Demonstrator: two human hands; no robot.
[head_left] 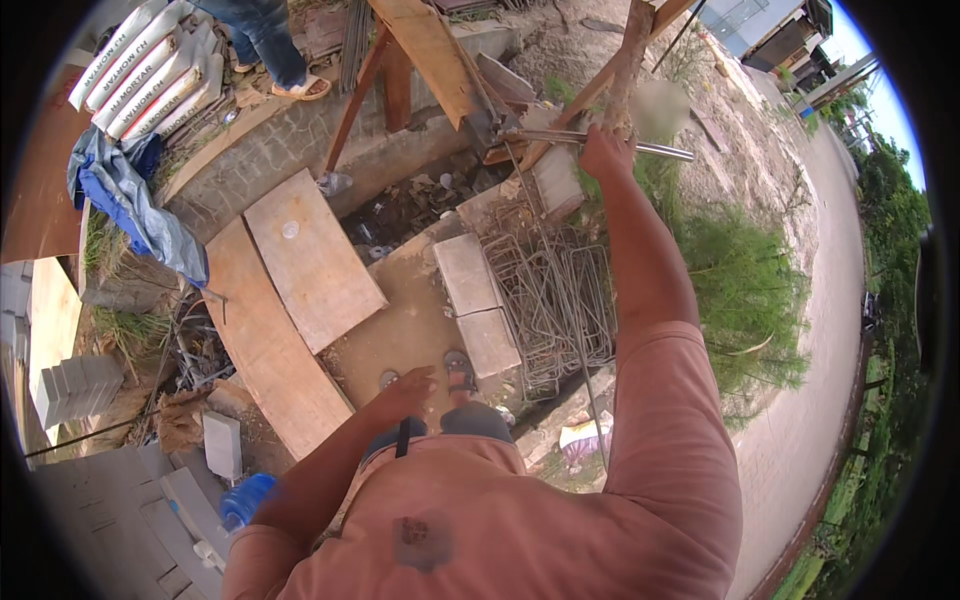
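Note:
My right hand reaches far forward, its fingers closed around a shiny metal pipe. The pipe lies crosswise beside an upright wooden post of a rough timber frame. My left hand hangs in front of my waist, fingers loosely stretched and nothing seen in it. Below the right forearm is a heap of bent steel rebar stirrups. From near the pipe's left end, a thin steel rod runs back over the heap toward me.
Concrete blocks lie beside the stirrups. Plywood boards rest left of my feet, near a littered trench. White stacked bags and another person's legs are at the far left. A bush and paved road lie right.

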